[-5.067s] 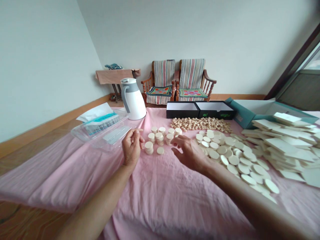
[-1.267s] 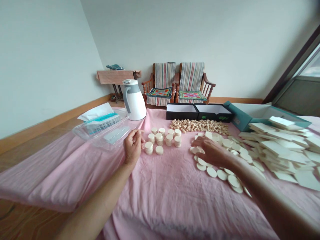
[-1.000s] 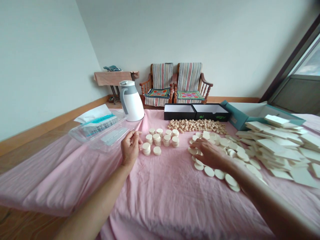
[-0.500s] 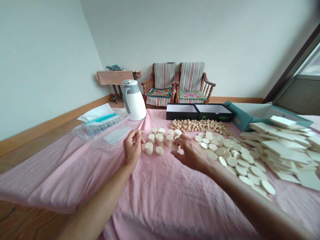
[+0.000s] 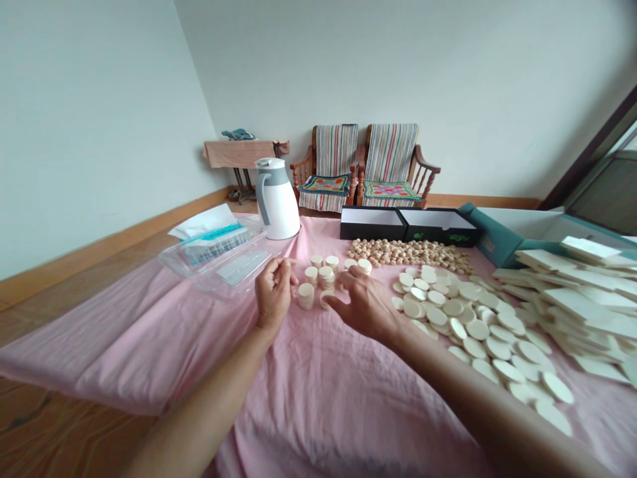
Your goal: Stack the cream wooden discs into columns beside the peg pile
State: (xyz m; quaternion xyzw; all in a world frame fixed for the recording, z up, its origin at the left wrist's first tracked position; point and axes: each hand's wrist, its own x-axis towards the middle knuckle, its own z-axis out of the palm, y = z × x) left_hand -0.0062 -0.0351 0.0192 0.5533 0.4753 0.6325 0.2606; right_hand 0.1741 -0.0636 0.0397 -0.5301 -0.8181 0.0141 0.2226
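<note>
Small stacks of pale round wooden discs (image 5: 306,296) stand in a loose group on the pink cloth. My left hand (image 5: 273,292) is just left of the stacks, its fingers curled in with the thumb; whether anything is in them is hidden. On the other side, my right hand (image 5: 368,302) curves its thumb and fingers around a pale wooden disc (image 5: 325,297) at the low front stack. Its fingers partly hide the stacks behind. Many loose discs (image 5: 452,307) lie heaped to the right of that hand.
Small wooden beads (image 5: 411,253) lie before two black boxes (image 5: 373,229). Square pale boards (image 5: 572,292) are piled at the right by a teal box (image 5: 492,242). A white-grey jug (image 5: 281,209) and clear plastic packaging (image 5: 213,255) stand at the left on the pink cloth (image 5: 318,385).
My right hand has moved left, bringing its thumb and fingers to the low front stack. My left hand keeps its curled shape beside the stacks. The view has shifted slightly.
</note>
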